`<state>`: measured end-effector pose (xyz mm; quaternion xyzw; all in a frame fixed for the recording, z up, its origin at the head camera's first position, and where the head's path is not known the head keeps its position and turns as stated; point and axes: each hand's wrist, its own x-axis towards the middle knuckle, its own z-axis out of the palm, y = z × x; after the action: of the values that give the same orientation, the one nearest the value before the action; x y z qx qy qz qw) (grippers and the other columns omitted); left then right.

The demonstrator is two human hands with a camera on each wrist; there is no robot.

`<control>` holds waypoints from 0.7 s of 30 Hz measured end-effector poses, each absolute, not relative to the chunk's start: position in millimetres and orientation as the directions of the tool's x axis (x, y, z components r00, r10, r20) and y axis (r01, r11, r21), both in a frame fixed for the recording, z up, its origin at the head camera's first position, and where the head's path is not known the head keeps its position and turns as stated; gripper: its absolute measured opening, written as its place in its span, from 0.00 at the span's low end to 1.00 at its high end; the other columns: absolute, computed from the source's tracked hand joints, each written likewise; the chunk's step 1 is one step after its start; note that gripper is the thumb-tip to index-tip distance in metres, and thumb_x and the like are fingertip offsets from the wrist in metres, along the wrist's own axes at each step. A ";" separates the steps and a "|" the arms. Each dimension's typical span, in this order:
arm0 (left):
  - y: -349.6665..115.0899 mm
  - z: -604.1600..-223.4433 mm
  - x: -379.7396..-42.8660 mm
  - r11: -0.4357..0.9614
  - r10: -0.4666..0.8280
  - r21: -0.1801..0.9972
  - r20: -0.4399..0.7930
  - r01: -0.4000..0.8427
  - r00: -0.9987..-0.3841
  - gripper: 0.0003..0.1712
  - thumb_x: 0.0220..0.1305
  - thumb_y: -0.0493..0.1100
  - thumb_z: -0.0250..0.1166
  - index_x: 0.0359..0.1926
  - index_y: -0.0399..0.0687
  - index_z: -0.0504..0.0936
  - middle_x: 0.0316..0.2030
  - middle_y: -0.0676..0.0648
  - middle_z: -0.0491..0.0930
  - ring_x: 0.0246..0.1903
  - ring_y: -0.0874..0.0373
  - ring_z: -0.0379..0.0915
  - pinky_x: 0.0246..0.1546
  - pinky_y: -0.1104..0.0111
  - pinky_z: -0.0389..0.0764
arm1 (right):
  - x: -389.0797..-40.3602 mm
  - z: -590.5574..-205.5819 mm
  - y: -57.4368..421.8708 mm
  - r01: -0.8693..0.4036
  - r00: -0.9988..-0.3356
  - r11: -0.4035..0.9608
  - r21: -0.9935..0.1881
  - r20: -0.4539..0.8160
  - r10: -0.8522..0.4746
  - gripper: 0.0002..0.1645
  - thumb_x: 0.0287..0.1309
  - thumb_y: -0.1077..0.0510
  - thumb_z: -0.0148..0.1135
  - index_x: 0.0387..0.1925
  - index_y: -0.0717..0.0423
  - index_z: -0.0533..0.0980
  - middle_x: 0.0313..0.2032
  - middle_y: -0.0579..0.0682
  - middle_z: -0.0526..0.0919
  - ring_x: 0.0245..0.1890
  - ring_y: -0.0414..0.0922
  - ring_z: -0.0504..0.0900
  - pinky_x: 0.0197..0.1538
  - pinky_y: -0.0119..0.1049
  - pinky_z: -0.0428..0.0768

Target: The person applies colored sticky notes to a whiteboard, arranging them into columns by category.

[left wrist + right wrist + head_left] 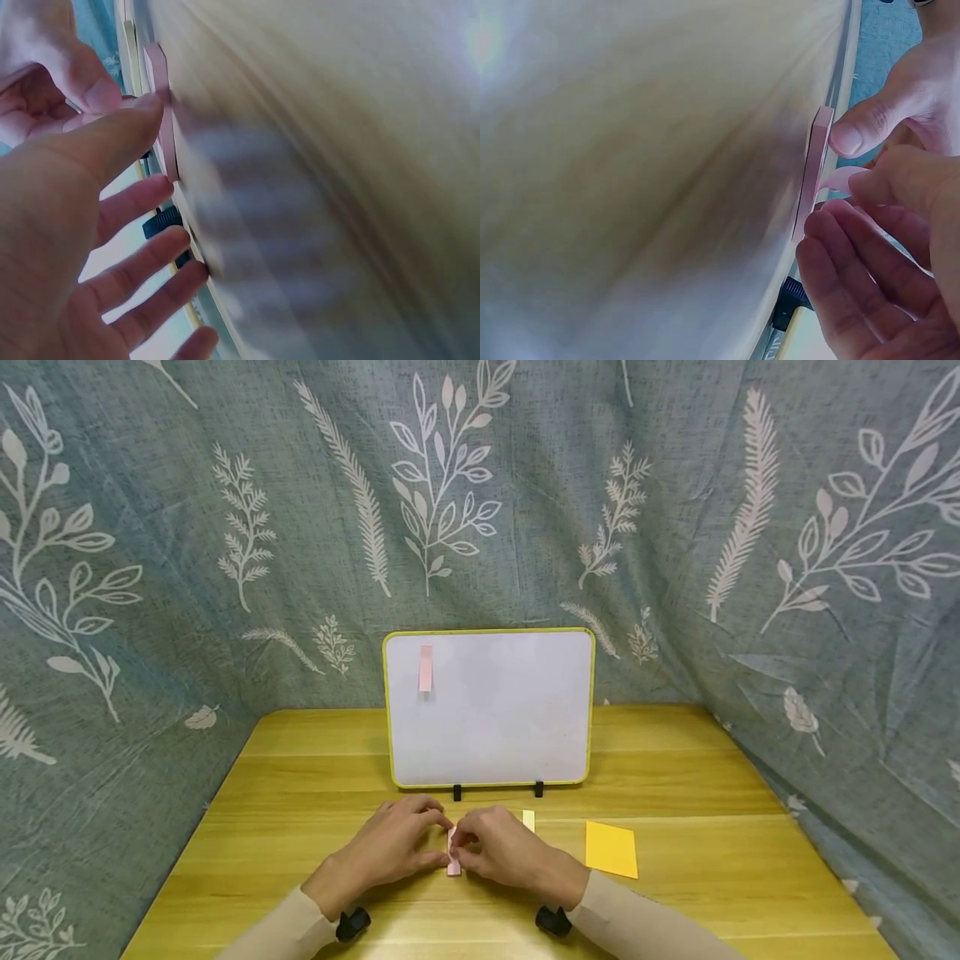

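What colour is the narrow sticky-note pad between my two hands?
The sticky-note pad is pale pink, seen best in the right wrist view.

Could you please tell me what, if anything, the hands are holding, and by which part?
The right hand pinches a pink strip by its lifted end; the left hand has its thumb at the edge of the pink pad.

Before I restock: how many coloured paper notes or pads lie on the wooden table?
3: narrow pink pad between left hand and right hand; pale yellow strip partly behind the latter; amber square rightmost. Hands may hide others.
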<state>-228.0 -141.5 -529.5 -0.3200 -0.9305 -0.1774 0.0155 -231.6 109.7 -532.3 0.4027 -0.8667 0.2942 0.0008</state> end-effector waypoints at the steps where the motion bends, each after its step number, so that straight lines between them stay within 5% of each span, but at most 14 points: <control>1: -140.2 -529.4 -227.6 0.737 0.583 0.320 0.145 0.595 -0.800 0.24 0.73 0.62 0.83 0.62 0.59 0.94 0.66 0.48 0.88 0.69 0.45 0.84 0.68 0.37 0.84 | -231.5 -532.4 109.7 -0.692 -0.681 0.503 -0.519 0.236 -0.693 0.03 0.78 0.61 0.77 0.43 0.54 0.93 0.40 0.46 0.97 0.38 0.25 0.88 0.45 0.17 0.85; 6: -133.5 -530.5 -226.0 0.759 0.542 0.318 0.175 0.568 -0.822 0.29 0.67 0.68 0.85 0.59 0.58 0.95 0.64 0.49 0.89 0.67 0.44 0.84 0.65 0.38 0.84 | -231.9 -530.5 109.9 -0.672 -0.697 0.490 -0.555 0.253 -0.670 0.04 0.77 0.63 0.77 0.42 0.54 0.92 0.38 0.45 0.97 0.38 0.26 0.88 0.46 0.20 0.87; 21: -127.4 -532.5 -219.8 0.778 0.481 0.334 0.229 0.532 -0.846 0.28 0.58 0.63 0.92 0.53 0.56 0.95 0.58 0.50 0.91 0.60 0.47 0.87 0.58 0.43 0.85 | -241.2 -526.3 110.7 -0.587 -0.785 0.512 -0.627 0.286 -0.550 0.04 0.79 0.62 0.75 0.44 0.56 0.93 0.39 0.48 0.98 0.37 0.30 0.91 0.43 0.26 0.89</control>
<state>-219.8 -127.4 -532.5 -0.2693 -0.9406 -0.1963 0.0656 -241.2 110.7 -526.3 0.3269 -0.8692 0.3702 0.0250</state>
